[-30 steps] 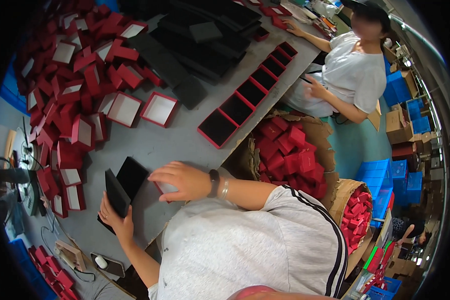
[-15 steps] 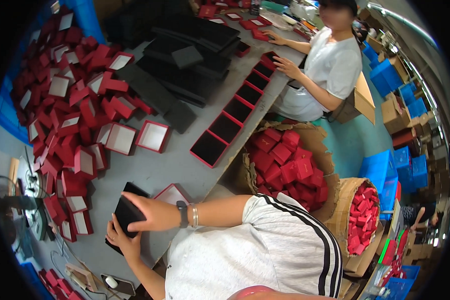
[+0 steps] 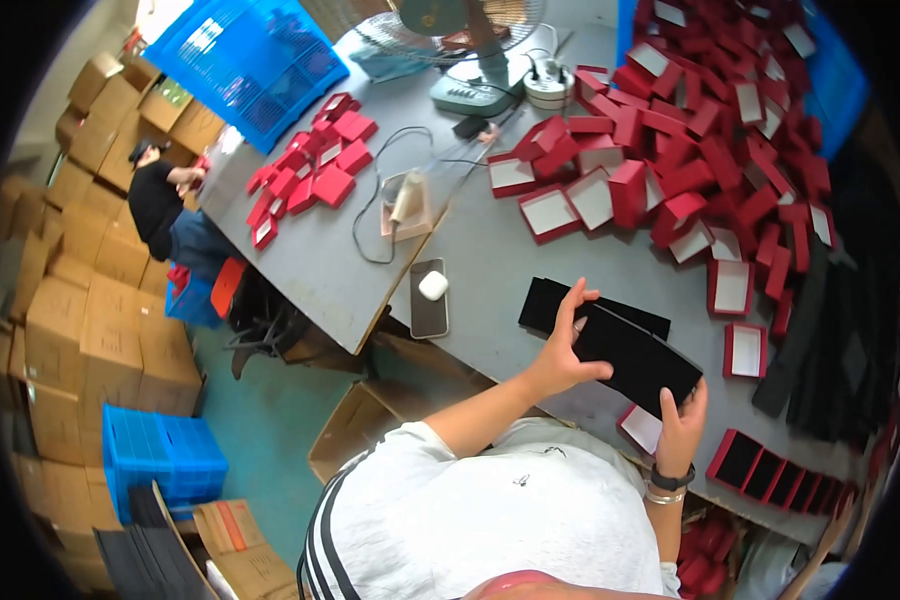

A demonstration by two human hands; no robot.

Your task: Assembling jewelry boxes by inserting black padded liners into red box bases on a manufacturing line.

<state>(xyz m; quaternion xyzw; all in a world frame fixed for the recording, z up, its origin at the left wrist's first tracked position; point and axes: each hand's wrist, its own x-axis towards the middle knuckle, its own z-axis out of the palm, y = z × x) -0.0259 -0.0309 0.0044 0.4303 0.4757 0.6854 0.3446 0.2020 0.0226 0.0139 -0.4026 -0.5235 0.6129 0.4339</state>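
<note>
Between my hands, tilted above the table, is a flat black foam-like rectangular pad (image 3: 638, 358). My left hand (image 3: 562, 350) holds its left end, with thumb and fingers on opposite edges. My right hand (image 3: 682, 425), with a dark band and bracelet at the wrist, grips the right end, its thumb on the pad's near side. More black pads (image 3: 542, 303) lie on the table just behind, partly covered by the held one. An open red box with a white inside (image 3: 642, 428) sits close to my body, partly hidden by my right hand.
A row of red boxes with black inserts (image 3: 770, 470) stands at the right. Behind it are black sheets (image 3: 830, 350) and a big heap of red boxes (image 3: 690, 150). A phone with a white case (image 3: 430, 310), a wire, and a fan (image 3: 480, 80) occupy the left and back.
My view has swung round to the left, bringing the fan and a distant seated person into sight. My right hand has shifted from atop the black pad to its right end; the pad is now tilted up.
</note>
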